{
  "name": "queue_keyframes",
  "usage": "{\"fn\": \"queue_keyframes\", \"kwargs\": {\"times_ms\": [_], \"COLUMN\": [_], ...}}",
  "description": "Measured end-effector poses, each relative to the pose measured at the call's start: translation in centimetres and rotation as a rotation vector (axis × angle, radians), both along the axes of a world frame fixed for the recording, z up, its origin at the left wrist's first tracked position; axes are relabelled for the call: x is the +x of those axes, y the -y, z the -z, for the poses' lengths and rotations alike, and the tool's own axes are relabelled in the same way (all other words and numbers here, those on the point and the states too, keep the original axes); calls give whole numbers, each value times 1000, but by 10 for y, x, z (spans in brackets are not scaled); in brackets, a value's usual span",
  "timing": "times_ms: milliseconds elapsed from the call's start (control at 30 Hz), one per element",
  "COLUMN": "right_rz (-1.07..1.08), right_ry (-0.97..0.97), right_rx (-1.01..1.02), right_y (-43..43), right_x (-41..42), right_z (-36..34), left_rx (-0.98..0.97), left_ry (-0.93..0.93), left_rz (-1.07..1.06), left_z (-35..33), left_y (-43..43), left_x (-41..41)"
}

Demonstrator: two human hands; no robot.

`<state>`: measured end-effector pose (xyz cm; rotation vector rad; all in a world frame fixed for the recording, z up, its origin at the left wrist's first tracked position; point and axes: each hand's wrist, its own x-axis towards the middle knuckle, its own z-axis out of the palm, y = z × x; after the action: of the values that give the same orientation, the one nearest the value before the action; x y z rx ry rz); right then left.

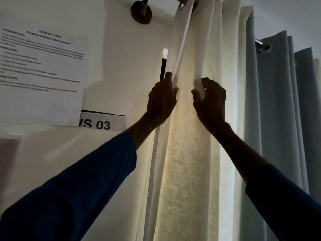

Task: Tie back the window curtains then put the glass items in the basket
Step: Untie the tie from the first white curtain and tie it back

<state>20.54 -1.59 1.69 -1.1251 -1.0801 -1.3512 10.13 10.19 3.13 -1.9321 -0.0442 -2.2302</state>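
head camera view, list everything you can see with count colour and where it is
cream curtain: 1, cream, centre, backlit, hanging in folds
grey-blue curtain: 1, grey-blue, right of the cream one
metal eyelets: 2 seen, silver, one at the top of each curtain
round wall mount: 1, brown, top centre on the wall
printed sheet: 1, white with black text too blurred to read, left wall
label: 1, white, reads "VS 03", below the sheet
strip: 1, black below and white above, beside the cream curtain's left edge
sleeves: 2, dark blue, on both forearms
left grip: 1, the left hand, holds the cream curtain's left edge
right grip: 1, the right hand, holds a fold of the cream curtain
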Motion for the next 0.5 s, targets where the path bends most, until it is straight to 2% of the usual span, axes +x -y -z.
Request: {"fn": "queue_keyframes", "kwargs": {"times_ms": [133,367,500], "right_rz": [51,19,23], "right_ry": [21,-71,10], "right_rx": [6,74,50], "right_y": [14,28,31], "right_x": [-14,-23,-32], "right_z": [14,-18,-23], "left_rx": [101,38,122], "left_ry": [7,68,63], "left_rz": [-25,152,59], "left_z": [24,-7,-23], "left_y": [21,51,54], "left_x": [-2,-21,-27]}}
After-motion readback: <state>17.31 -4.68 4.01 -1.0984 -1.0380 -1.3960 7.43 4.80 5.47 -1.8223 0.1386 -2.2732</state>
